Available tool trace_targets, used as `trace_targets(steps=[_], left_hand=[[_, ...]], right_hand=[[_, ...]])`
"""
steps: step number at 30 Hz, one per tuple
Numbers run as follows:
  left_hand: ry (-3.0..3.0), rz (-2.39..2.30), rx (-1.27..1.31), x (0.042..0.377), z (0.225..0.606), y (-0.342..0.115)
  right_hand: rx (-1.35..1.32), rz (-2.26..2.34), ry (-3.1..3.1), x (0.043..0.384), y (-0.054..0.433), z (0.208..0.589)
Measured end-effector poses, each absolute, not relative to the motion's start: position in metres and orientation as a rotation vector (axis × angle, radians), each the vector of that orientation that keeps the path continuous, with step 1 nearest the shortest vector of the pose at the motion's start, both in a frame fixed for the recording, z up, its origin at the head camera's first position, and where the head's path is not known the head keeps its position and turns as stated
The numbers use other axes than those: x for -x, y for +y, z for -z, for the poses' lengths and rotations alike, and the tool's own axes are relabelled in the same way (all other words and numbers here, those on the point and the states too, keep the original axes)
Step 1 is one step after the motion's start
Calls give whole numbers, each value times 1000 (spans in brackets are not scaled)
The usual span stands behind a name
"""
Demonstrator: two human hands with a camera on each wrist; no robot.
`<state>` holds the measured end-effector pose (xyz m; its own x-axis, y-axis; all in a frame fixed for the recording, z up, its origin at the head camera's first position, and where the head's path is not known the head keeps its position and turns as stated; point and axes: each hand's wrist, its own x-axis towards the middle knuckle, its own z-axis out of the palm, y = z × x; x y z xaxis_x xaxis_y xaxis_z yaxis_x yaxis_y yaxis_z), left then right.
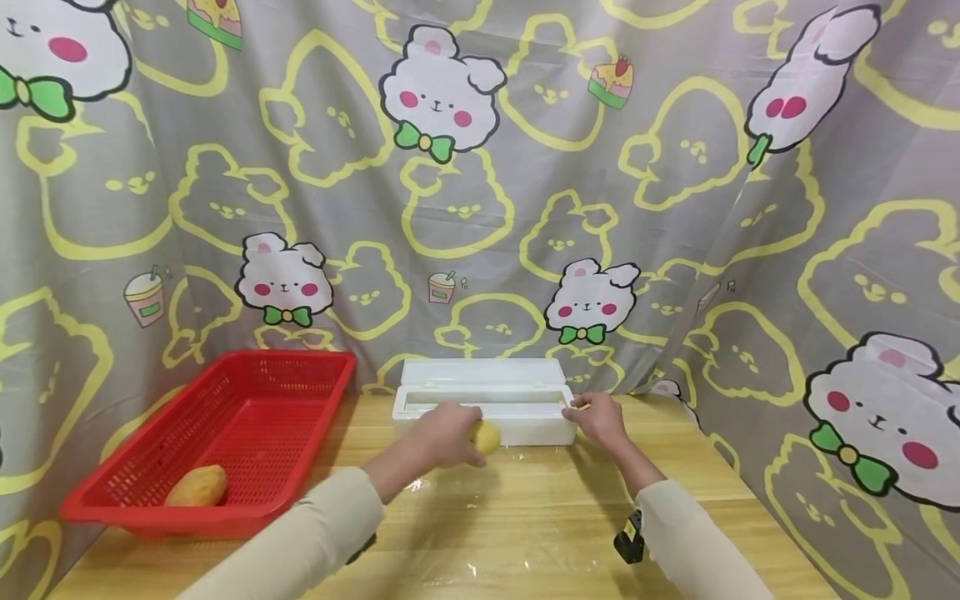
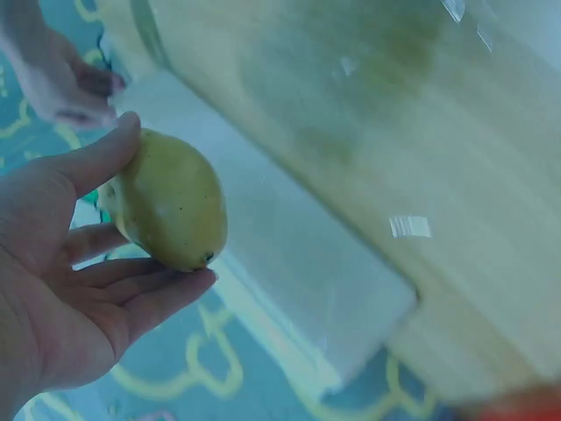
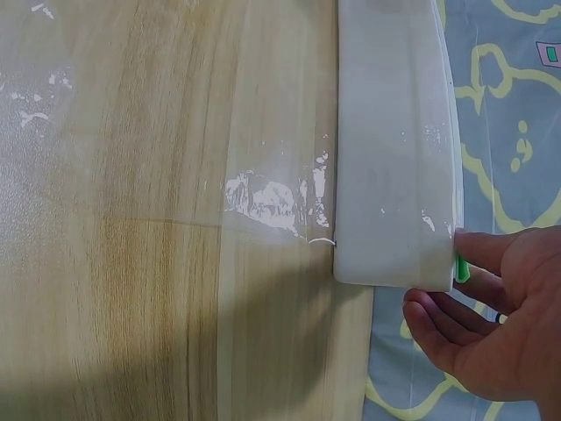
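Note:
My left hand (image 1: 447,435) holds a smooth yellow mango (image 2: 178,206) with small dark specks and a dark tip. Thumb and fingertips grip it from opposite sides, in front of a long white box (image 1: 525,430) as seen in the head view. The box lies across the back of the table with its white lid (image 1: 483,372) raised and an open slot along the top. At its right end is my right hand (image 3: 508,316), thumb and index finger pinching a small green tab (image 3: 462,268) by the rim. Its other fingers curl beside the box's end.
A red plastic basket (image 1: 337,392) stands on the left with one yellow-brown mango (image 1: 198,486) in its near corner. Glossy clear film patches glint on the wooden table (image 1: 525,517). A patterned curtain (image 1: 465,200) hangs right behind the box and along both sides.

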<state>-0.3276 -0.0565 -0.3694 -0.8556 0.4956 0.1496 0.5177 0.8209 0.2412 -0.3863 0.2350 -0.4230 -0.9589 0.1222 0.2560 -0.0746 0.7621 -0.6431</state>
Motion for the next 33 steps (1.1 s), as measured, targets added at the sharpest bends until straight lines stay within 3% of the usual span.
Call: trace_targets(steps=[16,33], left_hand=[[-2863,492,802,321,428,-14],[-2930,410,825,315,431,-6]], right_hand=[[45,-1001,-2662,388,237,424],[41,-981,-2656,385,235,424]])
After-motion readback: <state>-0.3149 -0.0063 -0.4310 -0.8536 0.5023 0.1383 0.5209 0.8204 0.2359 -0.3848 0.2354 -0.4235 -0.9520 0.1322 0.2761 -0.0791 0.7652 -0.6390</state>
